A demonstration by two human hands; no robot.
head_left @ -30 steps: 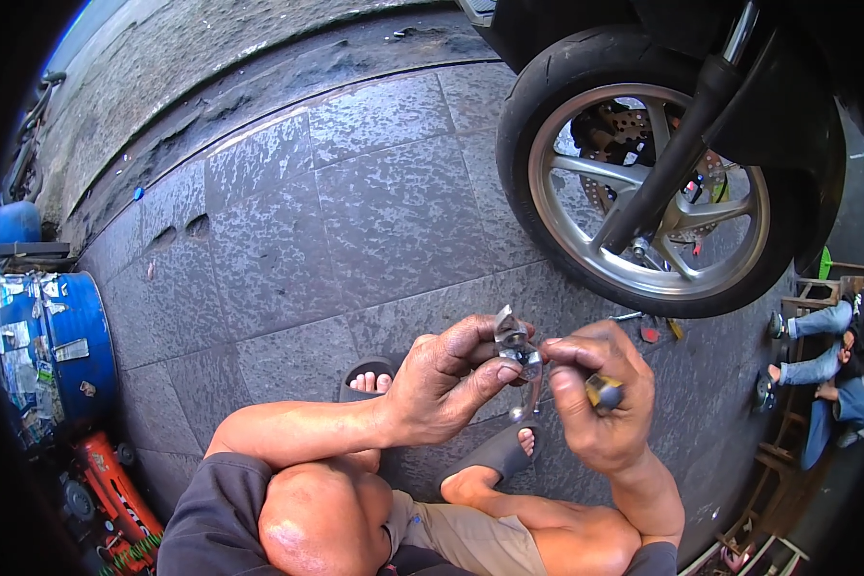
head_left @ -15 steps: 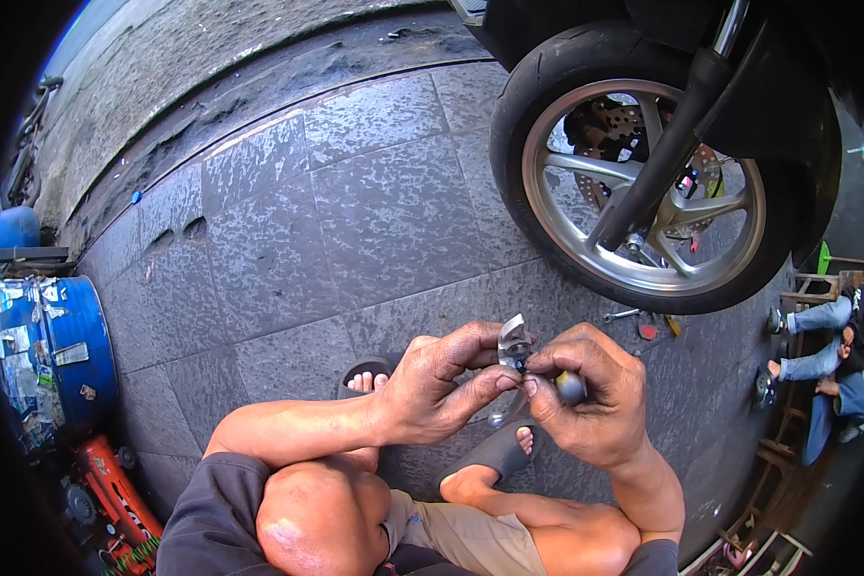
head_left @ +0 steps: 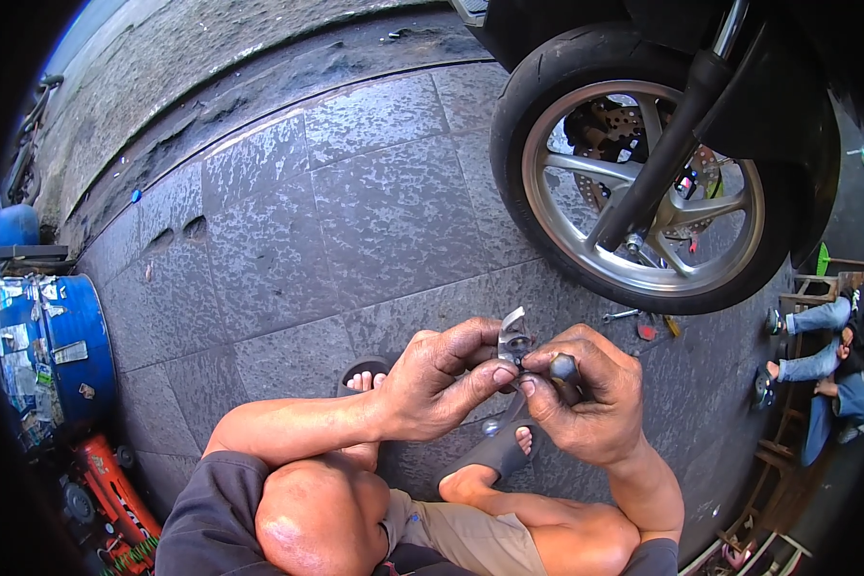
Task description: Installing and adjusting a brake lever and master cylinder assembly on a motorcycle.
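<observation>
A small silver metal part [head_left: 516, 338] with a curved upper edge is pinched between the thumb and fingers of my left hand [head_left: 453, 379]. Below it, a metal lever with a rounded ball end [head_left: 491, 425] shows between my hands; whether the two are joined is hidden. My right hand [head_left: 590, 394] is closed around a tool with a rounded grey handle end [head_left: 564, 367], which looks like a screwdriver, though its shaft is hidden. The fingertips of that hand meet the dark lower side of the metal part, close to my left thumb.
A motorcycle front wheel [head_left: 538, 206] stands at upper right on grey tiles [head_left: 384, 216]. Beside the tyre lie a wrench [head_left: 622, 315], a red item [head_left: 647, 331] and a yellow one. A blue drum [head_left: 82, 350] and red floor jack [head_left: 115, 494] are at left; another person [head_left: 821, 370] sits at right.
The tool's handle end in my right hand has tipped upward and turned, showing less yellow. The metal part has tilted slightly, while both arms stay nearly in place.
</observation>
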